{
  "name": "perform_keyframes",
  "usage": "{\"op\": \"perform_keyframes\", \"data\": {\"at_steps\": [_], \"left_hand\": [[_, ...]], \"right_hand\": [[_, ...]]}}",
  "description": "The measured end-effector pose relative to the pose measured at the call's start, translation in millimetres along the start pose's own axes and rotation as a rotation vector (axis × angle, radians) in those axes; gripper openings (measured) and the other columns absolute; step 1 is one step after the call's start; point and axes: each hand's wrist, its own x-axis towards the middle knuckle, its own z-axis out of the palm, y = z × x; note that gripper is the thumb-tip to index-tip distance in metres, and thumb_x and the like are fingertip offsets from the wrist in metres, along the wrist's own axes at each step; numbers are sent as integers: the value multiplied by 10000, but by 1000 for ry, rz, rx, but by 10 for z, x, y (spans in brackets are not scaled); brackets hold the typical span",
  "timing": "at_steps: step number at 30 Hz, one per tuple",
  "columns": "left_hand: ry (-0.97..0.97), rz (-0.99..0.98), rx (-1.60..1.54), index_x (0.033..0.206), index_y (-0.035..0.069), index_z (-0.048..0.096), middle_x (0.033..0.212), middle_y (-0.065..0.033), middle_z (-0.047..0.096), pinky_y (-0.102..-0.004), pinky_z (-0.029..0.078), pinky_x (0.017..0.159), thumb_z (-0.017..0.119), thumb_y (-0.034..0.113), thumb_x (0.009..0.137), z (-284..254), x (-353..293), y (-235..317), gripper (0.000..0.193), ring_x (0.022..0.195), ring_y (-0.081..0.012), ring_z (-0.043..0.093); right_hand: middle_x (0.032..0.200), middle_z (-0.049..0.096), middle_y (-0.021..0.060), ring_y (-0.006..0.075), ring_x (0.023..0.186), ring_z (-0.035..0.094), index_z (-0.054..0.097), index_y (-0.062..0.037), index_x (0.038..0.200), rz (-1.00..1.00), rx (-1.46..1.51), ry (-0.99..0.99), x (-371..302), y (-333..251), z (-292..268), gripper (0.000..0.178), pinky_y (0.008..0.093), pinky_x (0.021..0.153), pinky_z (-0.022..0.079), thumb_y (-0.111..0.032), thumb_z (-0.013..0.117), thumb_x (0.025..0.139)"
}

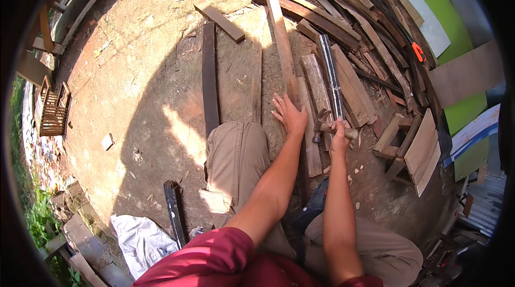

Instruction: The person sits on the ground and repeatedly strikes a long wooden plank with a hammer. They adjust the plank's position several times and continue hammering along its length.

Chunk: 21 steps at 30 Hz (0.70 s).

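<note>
Gripping hammer point(328, 129) in right hand point(339, 138), left hand point(290, 115) flat on plank point(282, 46)

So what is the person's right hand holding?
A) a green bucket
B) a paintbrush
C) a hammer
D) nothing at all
C: the right hand is wrapped around the wooden handle of a hammer, its dark head pointing left over the planks, while the left hand lies flat on a long wooden plank.
</note>
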Motion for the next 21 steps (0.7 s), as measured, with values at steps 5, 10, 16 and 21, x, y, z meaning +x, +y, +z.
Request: {"op": "perform_keyframes", "data": {"at_steps": [5,10,16,21], "left_hand": [[-24,-51,19,1567,37,272,1684,-184,123,-611,57,1228,770,179,802,19,4,32,924,1568,-371,39],[-34,-70,-92,1572,53,269,1691,-162,137,-607,66,1225,770,143,785,-3,83,-99,937,1571,-359,22],[-45,19,-194,1531,56,354,1691,-179,134,-616,165,1197,765,201,757,37,172,-362,888,1571,-353,60],[1,115,-343,1525,40,351,1684,-237,72,-568,197,1206,765,222,747,84,275,-513,900,1559,-390,91]], "right_hand": [[747,518,16,158,820,561,468,-101,755,44,31,-1,8,-87,-63,316,342,860,457,-208,556,1039],[713,483,11,163,727,535,454,-106,771,-2,122,141,58,-11,113,272,338,776,468,-156,565,1014],[669,491,1,121,638,511,467,-101,716,-46,66,63,175,93,185,318,288,626,438,-164,598,999],[651,536,-12,100,593,526,517,-86,704,-106,-97,-26,332,83,306,297,279,566,425,-131,631,975]]}}
